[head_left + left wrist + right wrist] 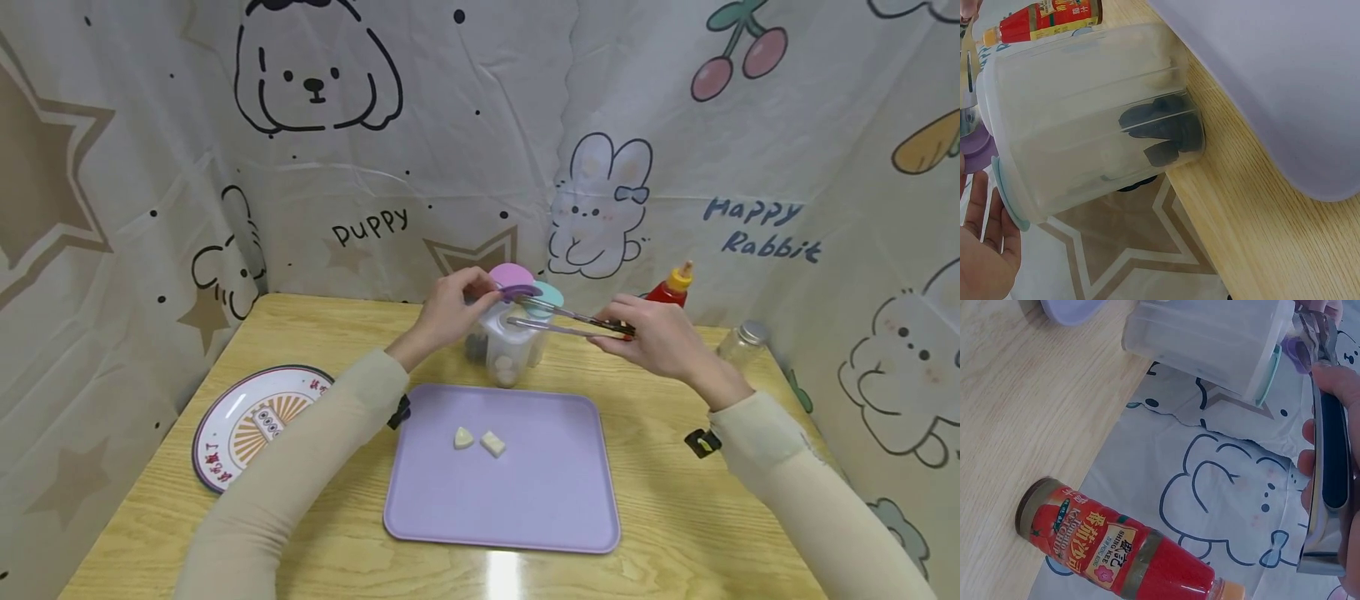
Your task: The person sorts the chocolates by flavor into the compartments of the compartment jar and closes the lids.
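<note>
A clear plastic container with pink, teal and purple flip lids stands behind the tray. My left hand pinches the raised purple lid at its edge. Tongs are gripped in my right hand, their arms apart and their tips at the container's mouth. Whether they hold anything is hard to see. Dark pieces lie at the bottom of one compartment, and pale pieces show in another. On the purple tray sit two white pieces, one wedge-shaped and one block-shaped.
Left of the tray is a patterned plate, partly covered by my left sleeve. A ketchup bottle stands behind my right hand, and a glass jar with a metal cap is at the right. Printed cloth surrounds the wooden table.
</note>
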Motion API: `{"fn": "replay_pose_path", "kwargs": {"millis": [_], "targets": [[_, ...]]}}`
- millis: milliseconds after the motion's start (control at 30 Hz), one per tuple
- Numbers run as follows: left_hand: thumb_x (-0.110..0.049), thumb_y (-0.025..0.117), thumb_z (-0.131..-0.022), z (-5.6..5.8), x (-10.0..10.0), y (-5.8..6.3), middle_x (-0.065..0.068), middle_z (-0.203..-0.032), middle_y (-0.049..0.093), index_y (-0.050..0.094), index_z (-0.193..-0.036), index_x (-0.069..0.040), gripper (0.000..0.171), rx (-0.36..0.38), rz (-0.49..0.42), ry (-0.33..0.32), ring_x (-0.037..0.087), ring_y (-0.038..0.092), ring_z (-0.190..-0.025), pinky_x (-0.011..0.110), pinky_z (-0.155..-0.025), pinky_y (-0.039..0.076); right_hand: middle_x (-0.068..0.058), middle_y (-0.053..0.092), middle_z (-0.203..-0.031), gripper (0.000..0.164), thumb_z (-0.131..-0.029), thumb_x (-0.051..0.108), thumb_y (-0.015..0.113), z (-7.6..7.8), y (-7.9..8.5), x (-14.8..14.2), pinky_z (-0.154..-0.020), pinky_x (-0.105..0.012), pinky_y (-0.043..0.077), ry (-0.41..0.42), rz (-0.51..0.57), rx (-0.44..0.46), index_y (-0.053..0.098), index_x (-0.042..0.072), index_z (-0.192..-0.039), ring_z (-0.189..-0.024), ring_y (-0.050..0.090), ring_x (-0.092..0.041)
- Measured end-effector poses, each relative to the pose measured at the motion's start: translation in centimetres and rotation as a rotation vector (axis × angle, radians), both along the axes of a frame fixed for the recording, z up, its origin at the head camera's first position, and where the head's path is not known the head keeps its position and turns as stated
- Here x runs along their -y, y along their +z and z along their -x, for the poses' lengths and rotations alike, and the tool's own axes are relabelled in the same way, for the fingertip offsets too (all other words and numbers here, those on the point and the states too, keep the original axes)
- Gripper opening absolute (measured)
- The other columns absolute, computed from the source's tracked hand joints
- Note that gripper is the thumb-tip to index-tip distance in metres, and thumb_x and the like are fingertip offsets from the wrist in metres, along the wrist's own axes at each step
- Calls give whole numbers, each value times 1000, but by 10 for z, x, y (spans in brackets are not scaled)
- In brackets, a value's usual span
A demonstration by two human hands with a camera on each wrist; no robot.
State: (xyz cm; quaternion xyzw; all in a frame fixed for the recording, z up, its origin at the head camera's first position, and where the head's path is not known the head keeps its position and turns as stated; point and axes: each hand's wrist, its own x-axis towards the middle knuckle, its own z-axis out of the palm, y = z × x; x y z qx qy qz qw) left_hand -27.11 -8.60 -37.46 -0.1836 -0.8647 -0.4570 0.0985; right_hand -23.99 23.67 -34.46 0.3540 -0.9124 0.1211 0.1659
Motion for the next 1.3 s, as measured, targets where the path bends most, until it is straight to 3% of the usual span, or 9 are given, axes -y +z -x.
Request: {"fn": "replay_pose_path", "kwargs": {"millis": [267,467,567,733,800,967,1133,1300], "targets": [[-21,71,-102,0,-1,0,9,-111,76,70,-110,-9,14,3,0,-4,25,69,-103,42,-96,59,1,64,-80,25,-82,25,92,-11,3,-9,-56,-22,42,-19,-4,-25,76,15,-98,-64,50,-10],[-20,72,-102,1,-1,-1,10,-109,76,71,-108,-9,13,-10,-11,-4,24,69,-101,43,-95,59,-1,70,-86,34,-78,27,95,-29,0,-19,-56,-20,46,4,-24,-36,75,13,-100,-64,51,-8],[-19,72,-101,1,-1,-2,10,-109,76,71,-109,-8,13,-15,-7,-1,24,69,-101,42,-94,59,-1,71,-87,35,-80,34,94,-38,-4,-22,-53,-18,42,21,-30,-37,74,14,-100,-62,48,-5],[-20,73,-101,1,-1,-1,10,-109,76,71,-109,-9,13,-19,0,5,24,69,-101,39,-93,59,1,74,-88,44,-93,60,73,-50,-18,-24,-51,-16,36,76,-3,-44,75,16,-99,-60,47,-1],[-20,73,-101,0,-1,-1,10,-109,76,71,-108,-8,13,-19,-2,6,24,69,-100,39,-93,58,2,75,-88,40,-93,56,76,-55,-26,-23,-52,-15,37,96,7,-24,75,17,-98,-61,49,-1],[-20,72,-101,0,-1,-1,10,-108,76,71,-108,-8,13,-16,2,8,24,69,-100,39,-92,58,9,71,-85,29,-79,33,94,-66,-46,-15,-54,-14,39,106,-21,60,77,19,-98,-63,48,4],[-20,72,-102,0,0,-1,10,-109,76,71,-109,-9,14,-14,8,10,24,69,-101,39,-93,58,9,71,-85,30,-81,36,91,-73,-66,-6,-52,-13,36,123,-67,144,77,18,-100,-62,44,7],[-20,71,-102,-1,-1,0,10,-110,76,70,-109,-8,14,-11,4,3,24,69,-102,40,-94,58,9,71,-86,30,-83,39,89,-76,-81,4,-53,-12,37,161,-97,179,76,18,-100,-62,49,5]]}}
